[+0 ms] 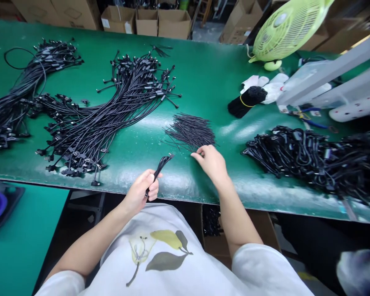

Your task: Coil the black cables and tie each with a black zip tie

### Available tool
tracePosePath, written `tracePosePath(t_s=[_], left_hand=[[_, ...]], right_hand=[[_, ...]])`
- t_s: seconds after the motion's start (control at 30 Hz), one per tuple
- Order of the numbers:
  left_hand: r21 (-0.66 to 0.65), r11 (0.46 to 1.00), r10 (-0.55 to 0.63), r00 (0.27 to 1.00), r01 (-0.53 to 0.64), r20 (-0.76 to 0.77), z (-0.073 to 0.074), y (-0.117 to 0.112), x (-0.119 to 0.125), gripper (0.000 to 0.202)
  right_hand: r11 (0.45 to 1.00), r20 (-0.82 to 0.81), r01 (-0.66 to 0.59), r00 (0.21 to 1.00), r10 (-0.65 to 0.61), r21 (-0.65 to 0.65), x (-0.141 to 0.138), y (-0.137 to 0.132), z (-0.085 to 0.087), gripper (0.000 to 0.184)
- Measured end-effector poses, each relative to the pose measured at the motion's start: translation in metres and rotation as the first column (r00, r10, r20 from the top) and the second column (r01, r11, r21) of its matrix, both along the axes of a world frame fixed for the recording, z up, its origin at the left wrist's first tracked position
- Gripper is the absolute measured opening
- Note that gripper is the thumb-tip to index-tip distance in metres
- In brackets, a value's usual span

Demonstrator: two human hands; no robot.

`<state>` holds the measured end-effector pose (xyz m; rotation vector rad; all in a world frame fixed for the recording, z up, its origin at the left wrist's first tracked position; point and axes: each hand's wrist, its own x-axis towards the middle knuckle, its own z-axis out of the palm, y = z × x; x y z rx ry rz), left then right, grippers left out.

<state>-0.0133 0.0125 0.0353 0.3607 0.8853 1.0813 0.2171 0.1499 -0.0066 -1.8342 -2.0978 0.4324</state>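
My left hand (144, 186) is closed around a folded black cable (162, 165), its bundled end pointing up and right above the table edge. My right hand (211, 161) touches the near edge of a pile of thin black twist ties (191, 130). Its thumb and index finger are pinched together; whether a tie is between them is too small to make out. To the left lies a large spread of straight black cables (111, 109) with connectors at both ends. At the right is a heap of folded, bundled black cables (311, 158).
Another bunch of cables (31, 80) lies far left. A black bundle with a yellow band (247, 101) rests behind the twist ties. A green fan (288, 26), a grey post (329, 68) and blue-handled pliers (314, 122) are at the right. Cardboard boxes (174, 24) stand beyond the green table (203, 78).
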Motion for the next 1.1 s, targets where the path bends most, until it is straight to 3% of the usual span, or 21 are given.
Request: tracePosePath(t_s=[0.17,0.27,0.33,0.37,0.43,0.5,0.53,0.6,0.67,0.73,0.83,0.9,0.97,1.03,1.1], left_hand=[[0.001,1.0,-0.017,1.0,0.017,-0.021,-0.003,-0.002,-0.002,0.035],[0.007,1.0,-0.013,1.0,0.013,-0.019,-0.004,-0.005,-0.002,0.032],[0.013,0.999,-0.037,0.999,0.037,0.003,-0.005,-0.005,-0.001,0.033],[0.015,0.998,-0.062,0.998,0.062,0.019,-0.006,-0.005,0.0,0.037],[0.029,0.993,-0.115,0.992,0.114,0.049,-0.007,-0.004,0.003,0.056],[0.067,0.993,-0.103,0.994,0.1,0.045,-0.006,-0.001,0.004,0.067],[0.09,0.994,-0.067,0.997,0.064,0.028,-0.006,0.0,0.003,0.067],[0.13,0.991,0.033,0.999,-0.03,-0.022,-0.005,0.002,0.0,0.062],[0.158,0.983,0.106,0.992,-0.094,-0.068,-0.005,0.002,-0.005,0.058],[0.182,0.978,0.118,0.987,-0.097,-0.111,-0.008,0.001,-0.009,0.058],[0.225,0.974,0.096,0.957,-0.033,-0.276,-0.017,0.001,-0.015,0.053],[0.267,0.962,0.089,0.864,0.054,-0.496,-0.022,0.001,-0.018,0.048],[0.307,0.937,0.106,0.696,0.17,-0.71,-0.024,0.001,-0.022,0.044],[0.305,0.909,0.109,0.545,0.283,-0.831,-0.023,0.001,-0.025,0.042],[0.26,0.899,0.062,0.485,0.352,-0.872,-0.022,-0.001,-0.028,0.042]], right_hand=[[0.999,0.02,-0.008,1.0,0.009,-0.045,0.001,-0.003,-0.004,0.012],[0.999,-0.014,-0.014,1.0,0.013,-0.035,0.002,-0.008,0.007,0.014],[0.989,-0.166,-0.111,0.981,0.095,-0.094,-0.007,-0.018,0.017,0.014],[0.966,-0.297,-0.207,0.942,0.155,-0.154,-0.015,-0.026,0.021,0.014],[0.857,-0.59,-0.437,0.779,0.209,-0.273,-0.037,-0.044,0.026,0.017],[0.756,-0.783,-0.572,0.608,0.131,-0.319,-0.059,-0.061,0.025,0.021],[0.744,-0.83,-0.588,0.551,0.08,-0.318,-0.069,-0.068,0.023,0.022],[0.778,-0.867,-0.553,0.498,0.02,-0.299,-0.082,-0.078,0.018,0.021],[0.834,-0.843,-0.495,0.534,0.07,-0.244,-0.089,-0.084,0.014,0.016],[0.882,-0.766,-0.454,0.61,0.203,-0.127,-0.092,-0.087,0.014,0.013],[0.884,-0.557,-0.454,0.708,0.435,0.113,-0.094,-0.091,0.019,0.014],[0.816,-0.294,-0.5,0.764,0.574,0.291,-0.094,-0.091,0.024,0.016],[0.644,0.038,-0.611,0.738,0.673,0.461,-0.094,-0.087,0.029,0.018],[0.402,0.314,-0.753,0.607,0.73,0.521,-0.092,-0.081,0.034,0.023],[0.225,0.474,-0.857,0.455,0.754,0.463,-0.09,-0.073,0.042,0.026]])
